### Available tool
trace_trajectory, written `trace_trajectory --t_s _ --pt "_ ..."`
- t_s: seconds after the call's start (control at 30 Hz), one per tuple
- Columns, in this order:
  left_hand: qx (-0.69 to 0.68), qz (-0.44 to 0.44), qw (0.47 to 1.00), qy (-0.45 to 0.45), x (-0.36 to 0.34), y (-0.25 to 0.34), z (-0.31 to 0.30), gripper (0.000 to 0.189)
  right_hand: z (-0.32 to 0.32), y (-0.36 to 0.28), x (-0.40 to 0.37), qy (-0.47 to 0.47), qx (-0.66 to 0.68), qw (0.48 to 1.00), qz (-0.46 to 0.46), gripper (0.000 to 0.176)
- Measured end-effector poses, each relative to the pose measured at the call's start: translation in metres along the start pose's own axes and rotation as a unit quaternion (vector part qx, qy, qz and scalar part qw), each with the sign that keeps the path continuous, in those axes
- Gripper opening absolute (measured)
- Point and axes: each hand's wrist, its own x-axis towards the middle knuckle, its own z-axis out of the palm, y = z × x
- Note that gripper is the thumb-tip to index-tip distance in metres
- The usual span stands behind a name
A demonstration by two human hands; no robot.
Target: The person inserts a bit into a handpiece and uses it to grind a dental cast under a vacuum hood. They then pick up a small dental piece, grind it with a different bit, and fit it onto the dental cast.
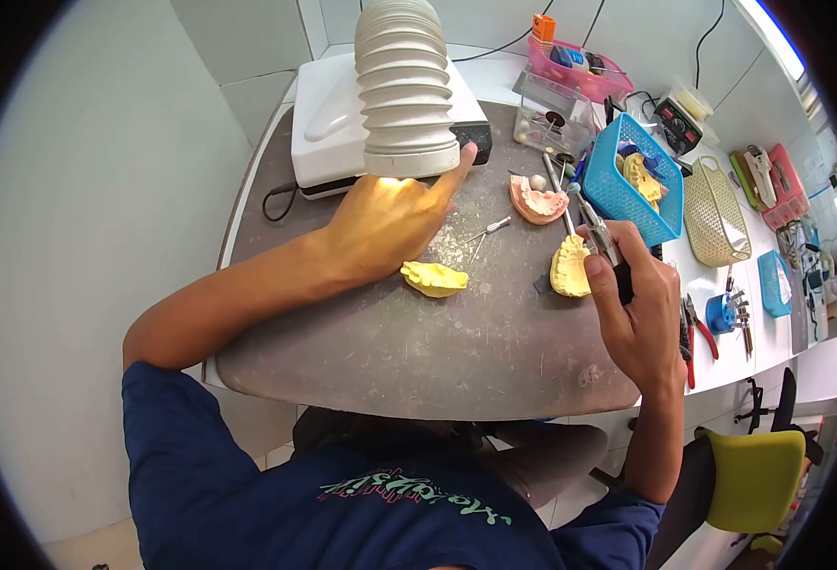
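My left hand reaches across under the ribbed suction hose. Its index finger is stretched out to the dark front panel of the white machine. I see nothing held in it, though the hose and the hand's own back hide part of its fingers. My right hand is closed around a metal rotary handpiece, which points away from me. Beside the handpiece stands a yellow dental cast. Another, smaller yellow cast piece lies just below my left hand.
A pink-based dental cast and thin burs lie mid-table amid pale dust. At right are a blue basket holding casts, a cream basket, red-handled pliers and a blue bur holder. A clear box stands behind.
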Motion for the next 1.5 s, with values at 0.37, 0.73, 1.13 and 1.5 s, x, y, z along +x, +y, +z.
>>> trace_trajectory --t_s 0.37,0.73,1.13,1.5 --pt "-0.14 -0.061 0.987 -0.044 -0.024 -0.008 -0.022 0.053 0.001 0.004 0.003 0.01 -0.003 1.0 -0.008 0.023" --pt "-0.048 -0.054 0.997 -0.038 -0.013 -0.003 -0.009 0.072 0.01 -0.001 0.019 0.012 -0.005 0.998 -0.068 0.027" --pt "0.023 0.024 0.999 0.042 0.002 -0.001 -0.011 0.071 0.0 0.018 0.034 0.093 -0.006 0.993 -0.068 0.024" --pt "-0.172 -0.065 0.983 -0.014 -0.024 -0.01 -0.016 0.048 0.002 0.017 0.033 0.053 0.02 0.997 -0.047 0.023"
